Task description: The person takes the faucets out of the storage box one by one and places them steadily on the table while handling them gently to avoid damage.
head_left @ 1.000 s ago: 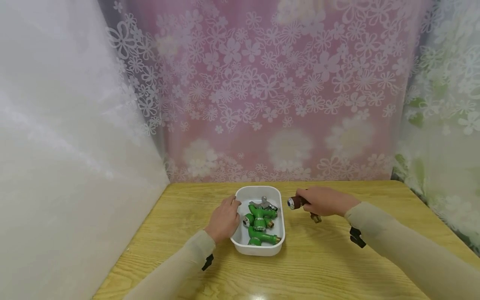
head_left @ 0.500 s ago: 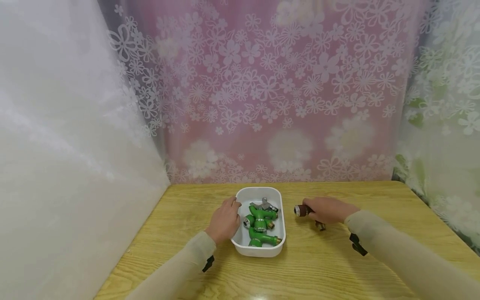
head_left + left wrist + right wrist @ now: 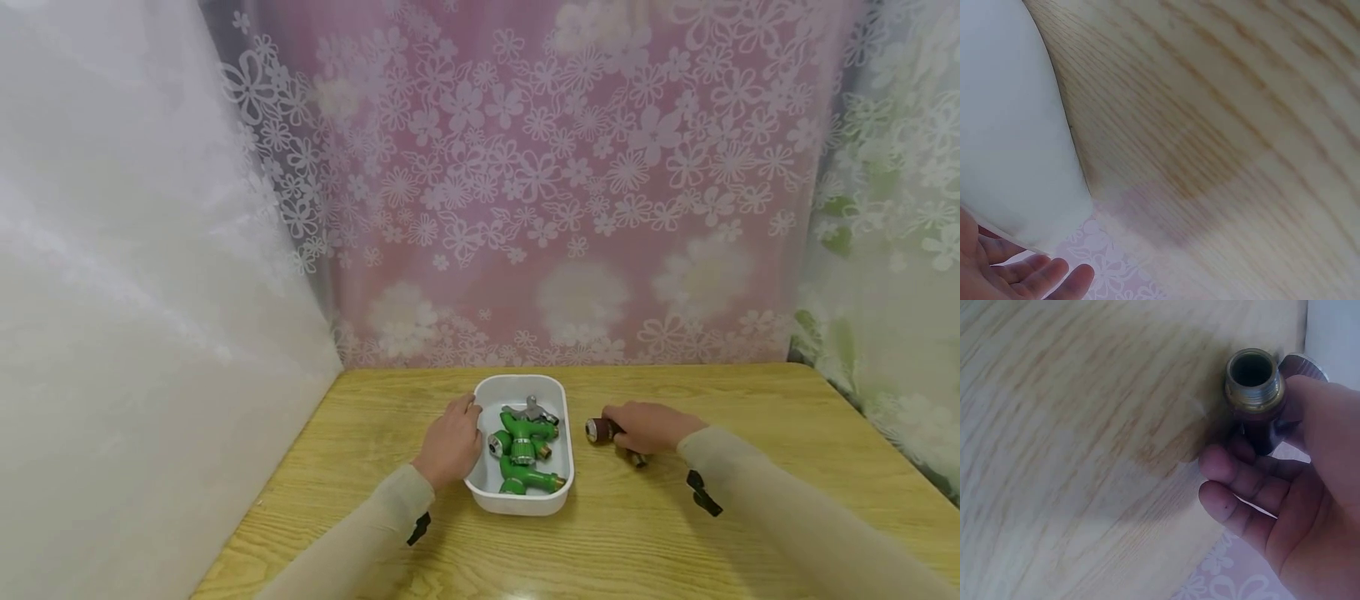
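My left hand (image 3: 449,443) rests at the left rim of a white tray (image 3: 567,450), its fingers loosely bent over the edge. In the left wrist view, relaxed fingers (image 3: 1041,275) show past the tray's white wall (image 3: 1016,125). Green fittings (image 3: 522,429) with brass ends and a grey metal one (image 3: 532,409) lie in the tray. To its right, my right hand (image 3: 651,427) grips a dark brown fitting (image 3: 597,430) low over the table. In the right wrist view the fitting's threaded brass end (image 3: 1254,381) points towards the camera, above the curled fingers (image 3: 1235,487).
The wood-grain table (image 3: 390,542) stretches around the tray. A pink flowered curtain (image 3: 562,208) hangs behind its back edge. White sheeting (image 3: 150,292) borders the left side, and a pale curtain with green leaves (image 3: 885,250) hangs on the right.
My right hand has lowered the brown fitting towards the table, moving slightly right at first and then a little back left. My left hand and the tray look almost unmoved.
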